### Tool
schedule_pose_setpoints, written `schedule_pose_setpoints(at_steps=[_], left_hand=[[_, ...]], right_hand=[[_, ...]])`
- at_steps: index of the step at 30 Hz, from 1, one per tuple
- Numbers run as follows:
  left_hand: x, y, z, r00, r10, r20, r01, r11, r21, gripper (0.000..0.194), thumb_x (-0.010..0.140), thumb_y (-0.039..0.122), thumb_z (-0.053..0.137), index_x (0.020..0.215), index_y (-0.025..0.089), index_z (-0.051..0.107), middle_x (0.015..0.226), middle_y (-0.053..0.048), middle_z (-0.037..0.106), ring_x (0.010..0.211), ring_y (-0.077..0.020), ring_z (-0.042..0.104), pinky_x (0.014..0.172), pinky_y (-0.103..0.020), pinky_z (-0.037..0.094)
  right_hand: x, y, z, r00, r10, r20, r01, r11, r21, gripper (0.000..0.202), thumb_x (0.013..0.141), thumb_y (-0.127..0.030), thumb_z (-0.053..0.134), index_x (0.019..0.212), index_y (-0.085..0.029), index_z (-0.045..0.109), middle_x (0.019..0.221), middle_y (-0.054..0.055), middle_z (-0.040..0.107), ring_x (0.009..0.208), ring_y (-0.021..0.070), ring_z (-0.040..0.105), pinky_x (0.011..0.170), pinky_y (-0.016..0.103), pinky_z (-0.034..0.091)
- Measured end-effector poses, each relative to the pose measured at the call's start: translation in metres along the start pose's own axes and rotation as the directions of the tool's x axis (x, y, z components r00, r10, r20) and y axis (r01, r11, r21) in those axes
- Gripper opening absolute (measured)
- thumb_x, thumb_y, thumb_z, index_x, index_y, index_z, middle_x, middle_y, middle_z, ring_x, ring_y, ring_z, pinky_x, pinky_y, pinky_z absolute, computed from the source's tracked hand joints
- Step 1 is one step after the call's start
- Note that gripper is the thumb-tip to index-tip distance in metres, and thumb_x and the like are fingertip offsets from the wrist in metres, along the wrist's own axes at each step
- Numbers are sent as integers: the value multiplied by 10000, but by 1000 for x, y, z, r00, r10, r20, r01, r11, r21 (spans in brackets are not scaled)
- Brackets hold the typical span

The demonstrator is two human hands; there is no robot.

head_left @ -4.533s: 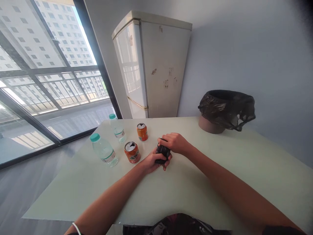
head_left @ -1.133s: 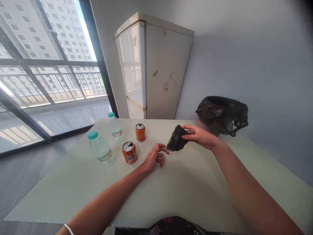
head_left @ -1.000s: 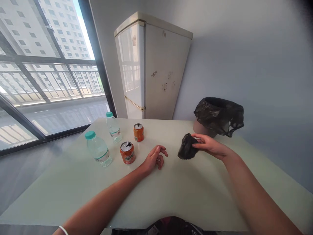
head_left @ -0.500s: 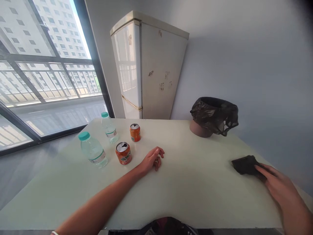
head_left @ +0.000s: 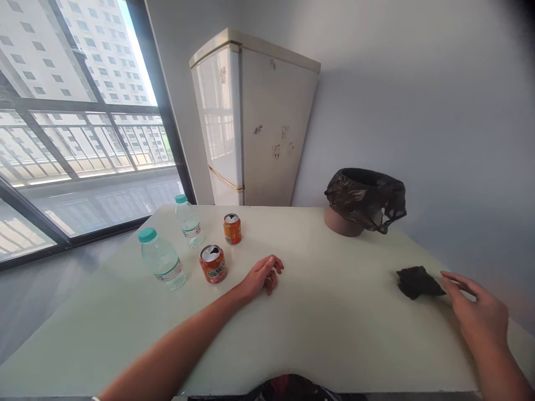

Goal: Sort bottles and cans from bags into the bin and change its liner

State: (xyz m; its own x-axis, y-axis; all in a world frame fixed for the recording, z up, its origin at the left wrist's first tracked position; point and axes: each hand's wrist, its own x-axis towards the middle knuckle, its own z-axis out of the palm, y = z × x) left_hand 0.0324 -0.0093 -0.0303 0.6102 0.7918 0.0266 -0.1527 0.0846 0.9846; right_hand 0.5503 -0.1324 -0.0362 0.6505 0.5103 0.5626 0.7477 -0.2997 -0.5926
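A crumpled black cloth lies on the right part of the table. Beside its right end is my right hand, fingers apart and holding nothing; whether a fingertip still touches the cloth I cannot tell. My left hand rests on the tabletop near the middle, loosely bent and without anything in it. Left of that hand stand two orange drink cans, the nearer can and the farther can, both opened on top. Two clear bottles with teal caps, a near bottle and a far bottle, stand upright beyond them.
At the back right of the pale table stands a brownish bin lined with a black plastic bag. Behind the table are a white fridge and a grey wall. Large windows fill the left side.
My right hand has drawn back to the right from the black cloth, letting it go on the table. The left hand has stayed in place.
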Motion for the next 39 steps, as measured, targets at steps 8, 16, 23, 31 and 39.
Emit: schedule_pose_setpoints(at_steps=[8, 16, 23, 31, 39], left_hand=[[1, -2, 0, 1000, -21, -11, 21, 1000, 17, 594, 978, 736, 454, 933, 164, 609, 787, 9, 532, 499, -79, 490, 433, -218, 384], [2, -6, -4, 997, -51, 57, 42, 990, 138, 733, 996, 772, 332, 692, 157, 589, 487, 21, 469, 422, -92, 416, 487, -250, 312], [0, 2, 1, 996, -80, 44, 72, 985, 154, 733, 962, 812, 354, 710, 164, 586, 511, 29, 463, 425, -97, 414, 473, -257, 311], [0, 3, 0, 994, -88, 59, 76, 981, 177, 725, 946, 817, 385, 731, 158, 596, 533, 25, 473, 436, -95, 409, 477, -257, 307], [-1, 0, -2, 993, -89, 83, 71, 977, 199, 731, 954, 811, 374, 735, 153, 605, 556, 26, 477, 452, -91, 414, 497, -257, 321]], right_hand=[[8, -17, 2, 921, 12, -389, 8, 999, 51, 70, 631, -427, 620, 636, -372, 578, 643, 153, 624, 694, 392, 657, 658, 574, 381], [43, -83, 33, 778, -539, -323, 523, 841, -143, 90, 783, -354, 602, 827, -276, 611, 762, 92, 693, 774, 338, 677, 795, 489, 479], [125, -188, 69, 663, -701, -262, 704, 703, -99, 180, 871, -347, 578, 921, -181, 627, 938, 190, 703, 909, 280, 612, 891, 442, 399], [157, -248, 121, 820, -573, -16, 565, 813, -137, 416, 836, -322, 628, 512, -226, 383, 444, -50, 294, 498, 42, 154, 597, 370, 219], [102, -264, 113, 685, -716, -130, 707, 698, -116, 465, 849, -280, 552, 457, -239, 304, 419, -12, 329, 433, 49, 158, 526, 346, 147]])
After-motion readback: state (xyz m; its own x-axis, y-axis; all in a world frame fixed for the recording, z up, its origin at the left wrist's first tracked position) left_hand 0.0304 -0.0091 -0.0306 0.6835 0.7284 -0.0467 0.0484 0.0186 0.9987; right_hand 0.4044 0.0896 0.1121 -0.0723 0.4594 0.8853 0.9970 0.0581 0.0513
